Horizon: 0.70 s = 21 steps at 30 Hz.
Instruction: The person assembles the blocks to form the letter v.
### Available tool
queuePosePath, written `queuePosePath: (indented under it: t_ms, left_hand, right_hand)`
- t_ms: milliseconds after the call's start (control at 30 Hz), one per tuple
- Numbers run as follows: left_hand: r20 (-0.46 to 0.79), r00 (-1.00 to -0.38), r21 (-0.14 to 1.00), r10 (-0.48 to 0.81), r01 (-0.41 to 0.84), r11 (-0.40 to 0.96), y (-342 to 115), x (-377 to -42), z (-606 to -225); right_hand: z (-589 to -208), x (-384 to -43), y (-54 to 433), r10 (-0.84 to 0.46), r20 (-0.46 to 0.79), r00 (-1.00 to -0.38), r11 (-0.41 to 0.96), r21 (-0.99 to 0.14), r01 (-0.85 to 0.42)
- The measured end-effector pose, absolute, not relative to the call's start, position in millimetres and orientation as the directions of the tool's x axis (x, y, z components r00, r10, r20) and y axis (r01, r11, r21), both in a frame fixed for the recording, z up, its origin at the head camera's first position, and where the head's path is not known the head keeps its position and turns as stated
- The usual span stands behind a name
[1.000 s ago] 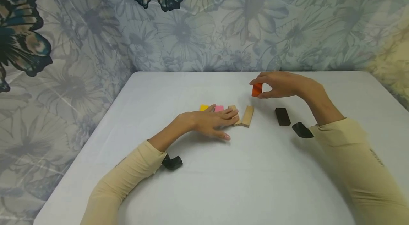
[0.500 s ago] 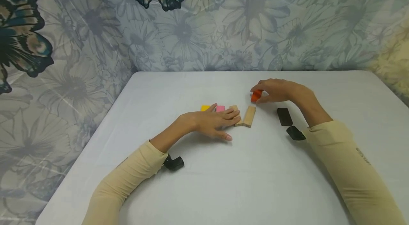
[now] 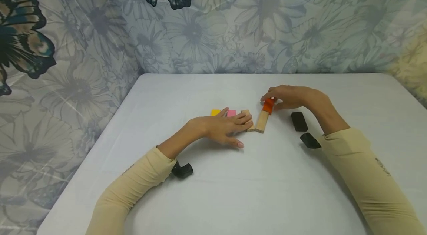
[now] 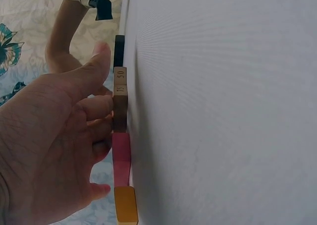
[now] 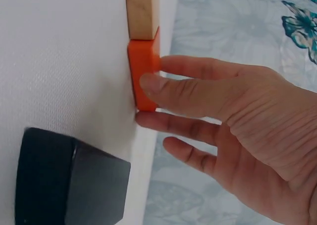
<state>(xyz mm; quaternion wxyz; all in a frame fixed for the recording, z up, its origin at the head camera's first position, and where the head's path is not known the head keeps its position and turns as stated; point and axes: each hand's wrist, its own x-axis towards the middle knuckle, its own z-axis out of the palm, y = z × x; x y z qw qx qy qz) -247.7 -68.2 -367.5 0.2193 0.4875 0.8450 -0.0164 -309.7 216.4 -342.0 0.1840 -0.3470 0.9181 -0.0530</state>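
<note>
My right hand [image 3: 291, 97] pinches an orange block [image 3: 268, 106] on the white table, thumb along its side in the right wrist view. One end of this block meets the far end of a slanted wooden block [image 3: 261, 122]. To the left, my left hand [image 3: 224, 130] is spread with straight fingers over a row of blocks. Partly hidden under it are another wooden block [image 3: 245, 112], a pink block [image 3: 231, 113] and a yellow block [image 3: 215, 112]. Printed numbers show on the wooden blocks' ends in the left wrist view.
A black block [image 3: 299, 121] lies on the table right of the wooden ones, near my right wrist. Black wrist cameras hang below the left sleeve [image 3: 133, 179] and the right sleeve [image 3: 363, 161]. Flower-patterned cloth [image 3: 200, 49] stands behind the table's far edge.
My right hand has brought the orange block down and nearer, against the far end of the slanted wooden block. The left hand stays spread over the row.
</note>
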Motion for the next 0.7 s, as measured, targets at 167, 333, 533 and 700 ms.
queuePosePath:
  t_ms: [167, 333, 533, 700]
  left_hand:
    - [-0.384, -0.430, 0.178, 0.817, 0.834, 0.522, -67.1, -248.6, -365.8]
    - [-0.383, -0.426, 0.182, 0.819, 0.835, 0.519, -66.1, -248.7, -366.8]
    - [-0.384, -0.433, 0.190, 0.816, 0.828, 0.528, -66.8, -248.5, -366.9]
    - [-0.377, -0.429, 0.205, 0.821, 0.826, 0.526, -67.6, -248.2, -367.0]
  right_hand:
    - [-340.0, -308.6, 214.9, -0.672, -0.288, -0.682, 0.740, -0.221, -0.635]
    - [-342.1, -308.6, 215.6, -0.669, -0.284, -0.687, 0.742, -0.214, -0.635]
    - [-341.7, -309.6, 215.4, -0.672, -0.284, -0.684, 0.741, -0.230, -0.632]
    - [-340.2, -310.3, 216.1, -0.683, -0.279, -0.675, 0.730, -0.248, -0.637]
